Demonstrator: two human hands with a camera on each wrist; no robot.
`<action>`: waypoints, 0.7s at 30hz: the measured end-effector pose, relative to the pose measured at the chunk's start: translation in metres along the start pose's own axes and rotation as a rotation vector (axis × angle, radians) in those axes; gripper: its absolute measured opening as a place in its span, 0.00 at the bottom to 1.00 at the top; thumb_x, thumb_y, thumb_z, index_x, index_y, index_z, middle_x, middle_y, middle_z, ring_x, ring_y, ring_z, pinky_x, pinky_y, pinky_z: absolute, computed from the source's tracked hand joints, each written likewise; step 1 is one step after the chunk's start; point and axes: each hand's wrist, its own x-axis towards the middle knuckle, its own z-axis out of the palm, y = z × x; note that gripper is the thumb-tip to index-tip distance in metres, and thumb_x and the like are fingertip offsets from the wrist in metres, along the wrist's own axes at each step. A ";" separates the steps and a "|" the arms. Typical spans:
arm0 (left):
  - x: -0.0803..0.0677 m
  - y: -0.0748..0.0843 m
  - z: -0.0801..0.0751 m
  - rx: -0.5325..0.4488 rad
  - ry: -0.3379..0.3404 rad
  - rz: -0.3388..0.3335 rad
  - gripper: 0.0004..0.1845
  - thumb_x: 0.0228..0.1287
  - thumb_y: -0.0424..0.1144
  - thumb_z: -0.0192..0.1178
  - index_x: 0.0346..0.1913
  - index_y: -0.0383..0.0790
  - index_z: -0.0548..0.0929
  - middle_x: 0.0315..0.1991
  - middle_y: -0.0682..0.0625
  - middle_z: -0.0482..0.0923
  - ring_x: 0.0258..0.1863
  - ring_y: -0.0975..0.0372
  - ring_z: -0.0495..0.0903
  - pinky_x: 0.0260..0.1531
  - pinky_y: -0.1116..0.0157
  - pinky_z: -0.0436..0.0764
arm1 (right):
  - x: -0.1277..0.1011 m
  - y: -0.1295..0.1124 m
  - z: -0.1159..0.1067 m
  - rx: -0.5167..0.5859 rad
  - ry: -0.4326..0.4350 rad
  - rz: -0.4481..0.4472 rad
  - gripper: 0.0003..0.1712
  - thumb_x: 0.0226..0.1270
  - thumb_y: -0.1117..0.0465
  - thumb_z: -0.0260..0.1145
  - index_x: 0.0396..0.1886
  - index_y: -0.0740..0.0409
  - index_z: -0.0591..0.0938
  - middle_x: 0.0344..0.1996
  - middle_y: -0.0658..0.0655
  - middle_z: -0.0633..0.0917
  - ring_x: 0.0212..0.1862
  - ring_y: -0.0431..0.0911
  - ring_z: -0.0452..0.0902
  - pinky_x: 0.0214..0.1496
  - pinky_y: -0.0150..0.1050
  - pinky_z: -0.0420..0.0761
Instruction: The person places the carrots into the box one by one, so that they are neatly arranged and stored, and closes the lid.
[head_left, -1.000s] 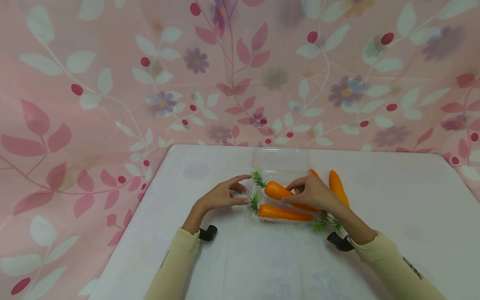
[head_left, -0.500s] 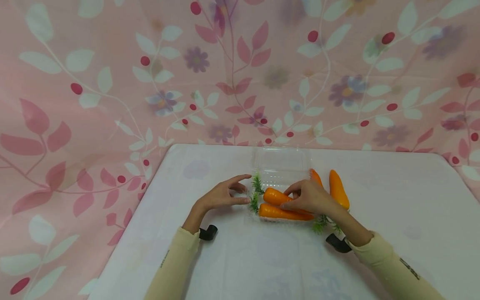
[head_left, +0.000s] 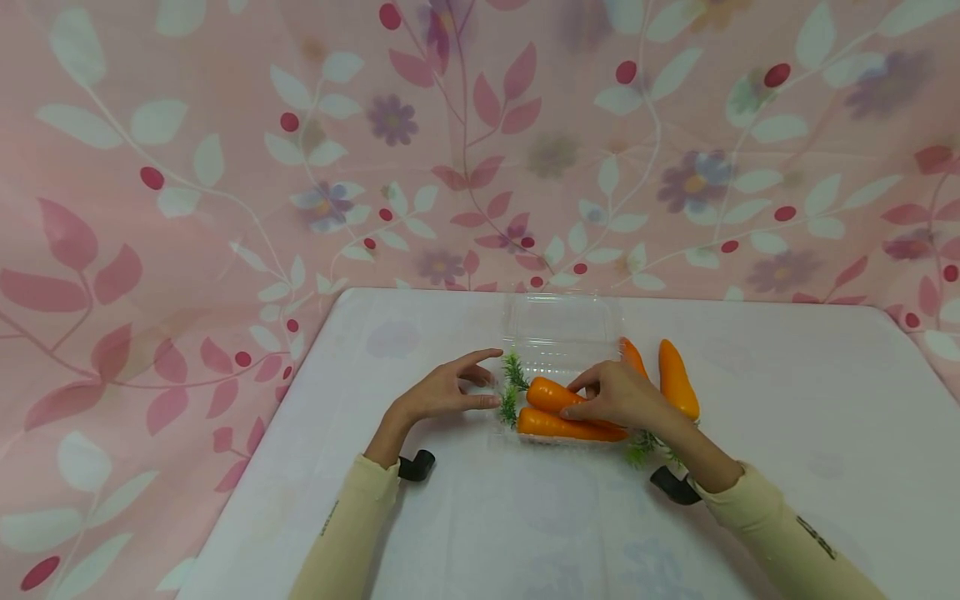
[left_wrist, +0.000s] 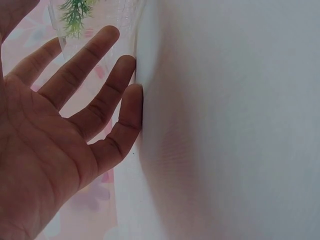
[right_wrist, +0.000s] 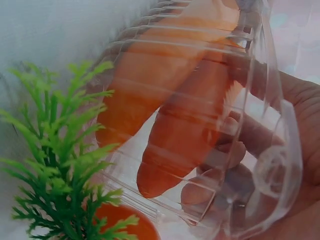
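A clear plastic clamshell box lies with its lid laid back on the far side. Two orange carrots with green tufts lie side by side in it, tufts to the left. My right hand pinches the rear carrot between thumb and fingers from above. The front carrot lies along the near wall. At the box's left end, my left hand is spread with fingertips right at the edge. In the right wrist view, both carrots show through the ribbed box wall.
Right of the box lie two more carrots, one at the far right and one partly behind my right hand. Their green tufts point toward me. A white cloth covers the table; a pink floral curtain hangs behind it.
My right hand has lowered the rear carrot and brought it nearer, so it now lies against the front carrot. The left hand has stayed in place.
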 end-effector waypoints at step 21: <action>-0.001 0.001 0.000 -0.013 0.003 -0.004 0.44 0.58 0.56 0.71 0.75 0.57 0.63 0.55 0.51 0.79 0.55 0.61 0.77 0.53 0.57 0.77 | -0.001 -0.001 0.004 -0.119 -0.065 -0.051 0.19 0.61 0.57 0.74 0.52 0.55 0.87 0.13 0.48 0.68 0.16 0.42 0.60 0.22 0.33 0.58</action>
